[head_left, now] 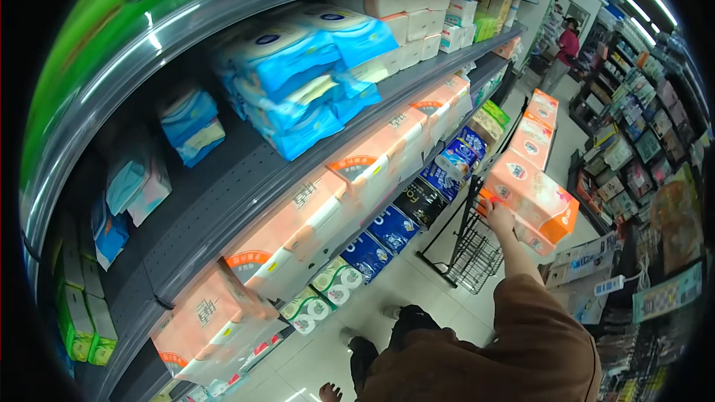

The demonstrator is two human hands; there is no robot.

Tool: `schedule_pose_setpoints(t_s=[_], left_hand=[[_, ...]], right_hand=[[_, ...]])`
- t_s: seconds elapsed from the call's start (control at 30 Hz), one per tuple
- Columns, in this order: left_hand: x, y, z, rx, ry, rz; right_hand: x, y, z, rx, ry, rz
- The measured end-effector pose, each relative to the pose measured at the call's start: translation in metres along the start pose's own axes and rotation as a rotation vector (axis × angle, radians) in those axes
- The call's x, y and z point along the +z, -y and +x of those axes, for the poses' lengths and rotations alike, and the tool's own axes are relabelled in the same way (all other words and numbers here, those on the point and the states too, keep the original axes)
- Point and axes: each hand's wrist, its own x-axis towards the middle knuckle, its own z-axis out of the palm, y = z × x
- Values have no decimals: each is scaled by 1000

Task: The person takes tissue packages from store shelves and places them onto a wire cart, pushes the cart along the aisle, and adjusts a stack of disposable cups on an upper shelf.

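My right hand (497, 214) reaches out to the right and touches the near left side of an orange and pink tissue pack (530, 192). Its fingers are partly hidden against the pack. More such packs (532, 138) lie in a row behind it, over a black wire cart (473, 249). Low at the bottom of the view hangs my left hand (329, 393), its fingers apart and nothing in them. Large pink packs (298, 205) line the shelf at my left.
Blue tissue packs (298, 67) are stacked on the upper shelf (223, 156). Toilet rolls and dark blue packs (365, 253) stand on the lowest level. Hanging goods (625, 149) fill the right side. A person (566, 48) stands far down the aisle.
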Motion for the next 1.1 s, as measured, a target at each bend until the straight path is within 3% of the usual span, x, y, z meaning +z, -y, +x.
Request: schedule_pose_setpoints(t_s=[0.03, 0.07, 0.1, 0.13, 0.27, 0.3, 0.33, 0.37, 0.43, 0.6, 0.8, 0.93, 1.0, 1.1], left_hand=[[-19, 4, 2, -60, -37, 18], [-53, 6, 30, 224, 316, 866], [-81, -2, 40, 791, 419, 1567], [-97, -7, 50, 1070, 447, 1758], [-109, -62, 82, 864, 526, 2005], [-102, -78, 88, 771, 561, 1996], [-97, -92, 106, 248, 630, 1129], [-76, -101, 107, 9, 251, 674], [-47, -129, 101, 214, 301, 663], [15, -177, 62, 481, 559, 877], [-40, -157, 13, 728, 746, 1081], [-152, -131, 37, 681, 697, 1118], [-224, -119, 56, 369, 489, 974], [-311, -107, 131, 191, 431, 1004]], right_hand=[[-1, 8, -21, -11, -29, 3], [-2, 16, -39, -22, -61, 7], [-1, 20, -50, -56, -96, -6], [5, 22, -66, -82, -124, -15], [7, 35, -144, -180, -190, 37], [6, 39, -162, -189, -211, 41], [4, 45, -178, -207, -231, 42], [3, 49, -196, -224, -249, 43], [1, 60, -230, -223, -267, 36], [-4, 80, -310, -184, -250, 83], [0, 96, -412, -169, -257, 120], [3, 105, -485, -226, -269, 105], [-2, 111, -522, -240, -274, 103], [-8, 123, -576, -242, -257, 42]])
